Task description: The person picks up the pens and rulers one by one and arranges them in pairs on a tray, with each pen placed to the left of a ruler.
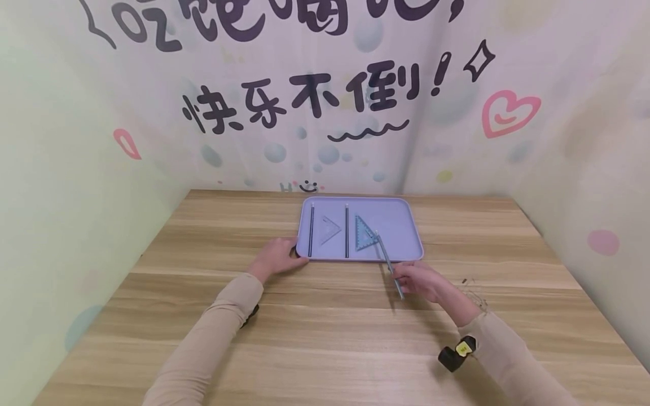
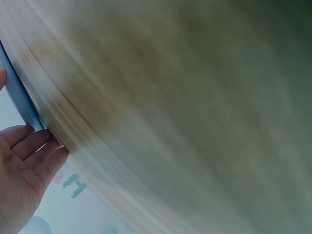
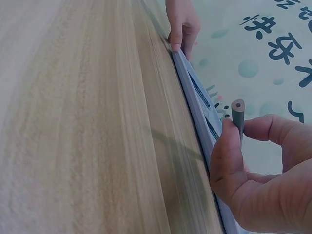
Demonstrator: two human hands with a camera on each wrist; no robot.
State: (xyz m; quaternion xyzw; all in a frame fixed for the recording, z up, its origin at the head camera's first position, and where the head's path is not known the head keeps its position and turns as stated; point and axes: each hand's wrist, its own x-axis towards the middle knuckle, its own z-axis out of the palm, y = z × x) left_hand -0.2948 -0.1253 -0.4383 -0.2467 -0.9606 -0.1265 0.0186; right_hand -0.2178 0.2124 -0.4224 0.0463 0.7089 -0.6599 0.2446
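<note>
A pale lilac tray (image 1: 401,225) lies against the back of the table. My left hand (image 1: 276,256) holds its front left corner, thumb along the front edge and fingers at the side. Between the thumb and fingers of my right hand (image 1: 418,279) is a grey-blue pencil (image 1: 387,260), tilted over the tray's front edge; its blunt end shows in the right wrist view. Two dark pencils, a left one (image 1: 311,231) and a middle one (image 1: 347,231), lie upright on the tray. A clear set square (image 1: 332,229) sits between them, and a blue set square (image 1: 363,237) lies right of the middle pencil.
The wood-grain table (image 1: 330,338) reaches to a printed cloth wall (image 1: 254,158) directly behind the tray. Side walls stand at left and right. A black wrist camera (image 1: 452,356) hangs below the right sleeve.
</note>
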